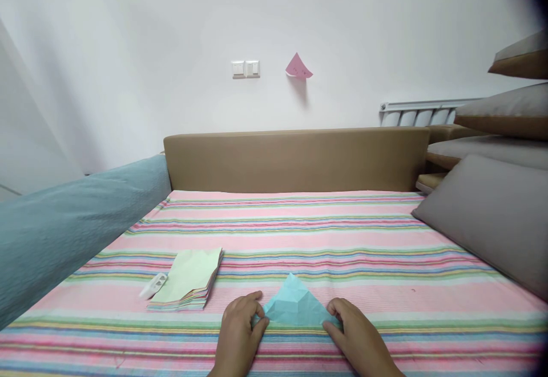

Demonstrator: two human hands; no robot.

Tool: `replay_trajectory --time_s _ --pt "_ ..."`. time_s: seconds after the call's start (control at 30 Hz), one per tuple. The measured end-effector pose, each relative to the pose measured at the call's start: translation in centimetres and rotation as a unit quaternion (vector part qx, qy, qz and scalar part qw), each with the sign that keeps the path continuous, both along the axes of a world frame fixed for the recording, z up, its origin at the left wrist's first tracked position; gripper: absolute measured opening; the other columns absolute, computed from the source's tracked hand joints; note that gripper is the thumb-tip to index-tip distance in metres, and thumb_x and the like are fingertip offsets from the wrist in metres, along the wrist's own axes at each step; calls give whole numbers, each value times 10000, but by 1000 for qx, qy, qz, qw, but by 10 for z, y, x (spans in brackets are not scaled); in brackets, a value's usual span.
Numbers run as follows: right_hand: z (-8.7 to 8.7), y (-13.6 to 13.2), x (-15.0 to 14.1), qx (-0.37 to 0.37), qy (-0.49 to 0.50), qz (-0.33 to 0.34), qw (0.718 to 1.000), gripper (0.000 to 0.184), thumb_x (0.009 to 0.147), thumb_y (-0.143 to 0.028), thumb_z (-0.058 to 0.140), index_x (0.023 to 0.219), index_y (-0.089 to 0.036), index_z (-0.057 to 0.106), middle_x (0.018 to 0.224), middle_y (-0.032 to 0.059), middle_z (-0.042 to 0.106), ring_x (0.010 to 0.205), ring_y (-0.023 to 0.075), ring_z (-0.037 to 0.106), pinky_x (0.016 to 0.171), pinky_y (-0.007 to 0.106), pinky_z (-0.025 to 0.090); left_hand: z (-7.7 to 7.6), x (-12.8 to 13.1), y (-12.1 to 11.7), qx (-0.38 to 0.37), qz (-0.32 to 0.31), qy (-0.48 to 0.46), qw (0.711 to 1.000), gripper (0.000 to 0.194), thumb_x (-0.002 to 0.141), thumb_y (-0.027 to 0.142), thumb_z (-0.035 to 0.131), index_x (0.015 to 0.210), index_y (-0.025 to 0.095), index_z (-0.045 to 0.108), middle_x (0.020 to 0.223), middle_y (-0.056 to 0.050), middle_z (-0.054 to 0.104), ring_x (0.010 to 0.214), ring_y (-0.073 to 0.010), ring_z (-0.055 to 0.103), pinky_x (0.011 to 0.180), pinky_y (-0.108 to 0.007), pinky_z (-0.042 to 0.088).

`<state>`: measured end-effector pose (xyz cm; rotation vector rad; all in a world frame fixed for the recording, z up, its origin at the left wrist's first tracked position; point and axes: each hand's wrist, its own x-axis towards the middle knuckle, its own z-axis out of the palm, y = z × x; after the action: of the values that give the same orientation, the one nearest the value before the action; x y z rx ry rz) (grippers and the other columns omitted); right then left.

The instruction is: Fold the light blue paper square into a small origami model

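Note:
A light blue sheet of paper [295, 303], folded into a triangle with crease lines across it, lies on the striped bedspread with its peak pointing away from me. My left hand [241, 328] pinches the triangle's left corner between thumb and fingers. At the opposite corner, my right hand [353, 331] grips the paper the same way. Both corner tips are partly hidden by my fingers.
Left of my hands lies a stack of coloured paper [192, 277], with a small white object [153, 286] at its side. Grey cushions [488, 211] pile up on the right. A blue-covered armrest [85, 217] borders the left, a brown backrest [295, 160] the far side.

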<state>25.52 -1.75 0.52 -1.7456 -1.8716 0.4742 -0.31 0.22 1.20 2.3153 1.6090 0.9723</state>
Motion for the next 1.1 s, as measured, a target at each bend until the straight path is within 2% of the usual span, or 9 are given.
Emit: replay_trajectory --time_s 0.23,0.4,0.6,0.87,0.97,1.1 --pt "0 -1 0 -18 21 4 1000 42 730 -234 470 771 -233 463 790 -8 553 750 166 518 629 233 361 0 1 -1 6 5 5 1000 97 723 140 572 697 233 565 1070 -29 655 1032 -260 572 849 -433 451" --pt "-2 0 0 -18 63 50 997 9 717 -213 462 714 -219 457 812 0 534 733 154 501 660 239 375 -2 0 1 8 -1 11 1000 106 732 125 551 699 226 555 1071 -46 651 1063 -268 553 837 -427 458" --pt "-5 2 -4 -11 100 69 993 71 689 -173 450 687 -206 513 790 6 514 665 140 488 643 236 394 -7 0 0 59 0 21 998 166 708 82 530 738 233 592 1174 -59 602 1101 -272 524 851 -434 467" --pt "2 -1 -9 -19 123 107 987 308 671 -140 422 884 -213 631 901 31 602 838 182 558 746 264 417 -9 10 -7 126 -38 47 990 226 705 117 532 867 239 631 1345 -86 453 1178 -311 445 884 -498 439" --pt "-3 -1 -9 -17 126 96 987 377 668 -147 435 982 -213 632 926 36 604 782 178 560 710 270 427 -6 16 -11 148 -65 55 985 208 700 159 574 885 240 626 1345 -92 451 1172 -317 445 885 -501 433" --pt "-7 -2 -11 -20 128 89 988 387 671 -167 461 1020 -195 626 924 40 591 678 154 537 657 264 432 -3 20 -16 159 -91 74 980 186 692 196 618 866 257 632 1327 -79 476 1156 -318 459 939 -545 368"
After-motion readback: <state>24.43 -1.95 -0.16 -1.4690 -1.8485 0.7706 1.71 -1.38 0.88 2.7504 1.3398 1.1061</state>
